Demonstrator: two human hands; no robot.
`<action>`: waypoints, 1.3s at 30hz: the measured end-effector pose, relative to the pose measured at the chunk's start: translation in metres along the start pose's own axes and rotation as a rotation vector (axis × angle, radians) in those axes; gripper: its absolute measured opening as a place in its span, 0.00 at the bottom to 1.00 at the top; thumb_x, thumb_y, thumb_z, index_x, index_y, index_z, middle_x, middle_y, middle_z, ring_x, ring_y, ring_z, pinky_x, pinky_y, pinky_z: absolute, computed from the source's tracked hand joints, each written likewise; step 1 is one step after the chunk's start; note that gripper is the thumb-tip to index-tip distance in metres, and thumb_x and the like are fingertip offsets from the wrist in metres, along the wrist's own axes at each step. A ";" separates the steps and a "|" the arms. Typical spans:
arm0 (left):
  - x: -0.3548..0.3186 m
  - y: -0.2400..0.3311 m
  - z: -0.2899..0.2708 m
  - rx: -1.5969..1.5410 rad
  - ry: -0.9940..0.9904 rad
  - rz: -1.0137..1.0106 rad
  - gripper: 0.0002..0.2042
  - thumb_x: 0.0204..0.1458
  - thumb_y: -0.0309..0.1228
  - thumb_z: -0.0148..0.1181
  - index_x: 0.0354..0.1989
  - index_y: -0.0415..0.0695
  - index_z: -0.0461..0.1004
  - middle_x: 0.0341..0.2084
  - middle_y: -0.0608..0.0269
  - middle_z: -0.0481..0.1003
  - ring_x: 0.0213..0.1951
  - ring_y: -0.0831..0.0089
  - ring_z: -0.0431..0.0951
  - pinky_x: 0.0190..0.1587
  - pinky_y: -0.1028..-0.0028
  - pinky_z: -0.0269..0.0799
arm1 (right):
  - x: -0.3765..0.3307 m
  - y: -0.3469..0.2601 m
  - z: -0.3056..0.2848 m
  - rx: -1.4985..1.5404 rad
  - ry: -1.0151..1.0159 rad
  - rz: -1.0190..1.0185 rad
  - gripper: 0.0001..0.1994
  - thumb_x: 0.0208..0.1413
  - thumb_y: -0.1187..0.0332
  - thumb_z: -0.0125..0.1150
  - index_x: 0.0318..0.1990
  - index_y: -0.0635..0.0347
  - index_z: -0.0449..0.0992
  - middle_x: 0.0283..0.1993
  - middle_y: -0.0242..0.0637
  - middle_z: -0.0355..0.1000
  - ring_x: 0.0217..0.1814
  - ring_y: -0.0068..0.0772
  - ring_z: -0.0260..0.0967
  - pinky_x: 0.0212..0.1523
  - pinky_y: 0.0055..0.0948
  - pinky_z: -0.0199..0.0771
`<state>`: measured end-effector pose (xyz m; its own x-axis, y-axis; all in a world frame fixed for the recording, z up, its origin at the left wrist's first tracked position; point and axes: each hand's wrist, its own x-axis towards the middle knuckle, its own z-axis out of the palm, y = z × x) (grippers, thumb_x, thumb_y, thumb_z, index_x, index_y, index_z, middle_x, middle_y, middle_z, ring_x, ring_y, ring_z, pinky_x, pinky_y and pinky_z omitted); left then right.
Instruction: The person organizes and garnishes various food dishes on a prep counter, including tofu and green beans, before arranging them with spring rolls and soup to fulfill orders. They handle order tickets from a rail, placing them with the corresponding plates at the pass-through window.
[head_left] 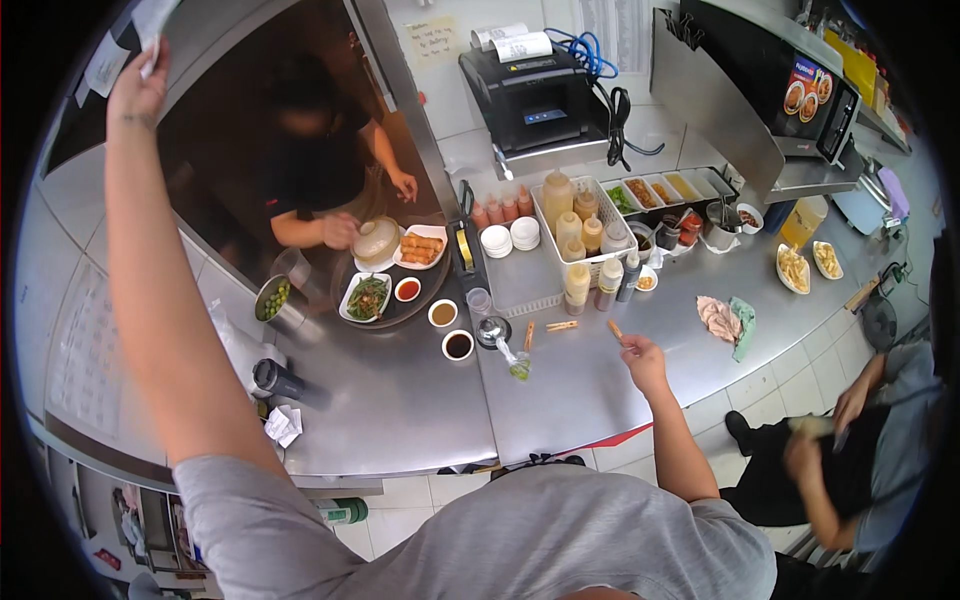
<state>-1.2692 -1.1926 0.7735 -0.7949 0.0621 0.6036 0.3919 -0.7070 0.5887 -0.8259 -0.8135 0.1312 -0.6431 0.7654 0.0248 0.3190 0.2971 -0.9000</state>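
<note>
My left hand (138, 90) is raised at the far upper left, its fingers closed at the lower end of a white paper slip (152, 18). Another white slip (105, 66) hangs just beside that hand. Over the steel counter (580, 385), my right hand (645, 364) pinches a wooden clothespin (615, 329). Two more clothespins, one (562, 326) lying sideways and one (529, 336) lengthwise, rest on the counter to its left. Nearby lies a clear plastic piece with something green (516, 366), against a round metal item (492, 331).
A co-worker (310, 170) at the opening touches a lidded pot (377, 243) on a round tray with spring rolls (420, 247) and greens (366, 297). Sauce bottles fill a white basket (550, 235). Cloths (718, 318) and fries (792, 270) lie right. Another person (850, 440) stands at right.
</note>
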 end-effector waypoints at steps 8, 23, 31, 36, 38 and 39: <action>-0.438 -0.230 -0.009 0.699 -0.836 -0.528 0.14 0.54 0.24 0.50 0.48 0.45 0.74 0.40 0.68 0.71 0.40 0.78 0.69 0.44 0.79 0.64 | 0.018 0.025 0.022 -0.522 0.114 -0.251 0.17 0.44 0.74 0.59 0.45 0.59 0.74 0.41 0.44 0.71 0.45 0.48 0.66 0.47 0.38 0.67; -0.686 -0.454 -0.098 1.083 -1.213 -0.456 0.34 0.45 0.32 0.58 0.64 0.45 0.54 0.54 0.50 0.63 0.59 0.55 0.59 0.63 0.44 0.34 | -0.010 0.060 -0.015 0.722 -0.163 0.434 0.17 0.43 0.78 0.53 0.44 0.58 0.72 0.36 0.30 0.70 0.33 0.22 0.65 0.37 0.21 0.66; -0.671 -0.431 -0.094 1.055 -1.108 -0.360 0.25 0.50 0.35 0.52 0.59 0.43 0.62 0.51 0.54 0.67 0.59 0.60 0.59 0.66 0.54 0.38 | -0.056 0.022 -0.008 0.714 -0.323 0.464 0.16 0.51 0.75 0.49 0.50 0.63 0.66 0.34 0.32 0.70 0.32 0.20 0.65 0.35 0.20 0.64; -0.672 -0.424 -0.089 1.081 -1.098 -0.296 0.27 0.48 0.38 0.56 0.58 0.43 0.63 0.52 0.54 0.67 0.60 0.60 0.59 0.66 0.55 0.38 | -0.065 0.035 0.010 0.399 -0.339 0.473 0.14 0.56 0.69 0.52 0.48 0.64 0.67 0.27 0.27 0.68 0.26 0.21 0.63 0.27 0.21 0.63; -0.672 -0.424 -0.088 1.094 -1.094 -0.301 0.28 0.47 0.40 0.58 0.58 0.43 0.63 0.52 0.54 0.67 0.60 0.61 0.59 0.67 0.55 0.38 | -0.071 0.036 0.026 0.159 -0.262 0.303 0.13 0.57 0.65 0.52 0.47 0.62 0.67 0.25 0.31 0.70 0.23 0.27 0.65 0.26 0.26 0.65; -0.673 -0.424 -0.087 1.107 -1.097 -0.304 0.30 0.46 0.42 0.60 0.58 0.43 0.63 0.52 0.54 0.66 0.60 0.61 0.58 0.67 0.55 0.38 | -0.075 0.037 0.027 0.006 -0.235 0.233 0.12 0.57 0.64 0.52 0.46 0.60 0.68 0.25 0.35 0.71 0.23 0.31 0.67 0.27 0.29 0.67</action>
<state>-0.9413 -0.9961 0.0707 -0.3892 0.9023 0.1856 0.8061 0.2362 0.5425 -0.7849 -0.8751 0.0842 -0.6966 0.6592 -0.2831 0.4728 0.1250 -0.8723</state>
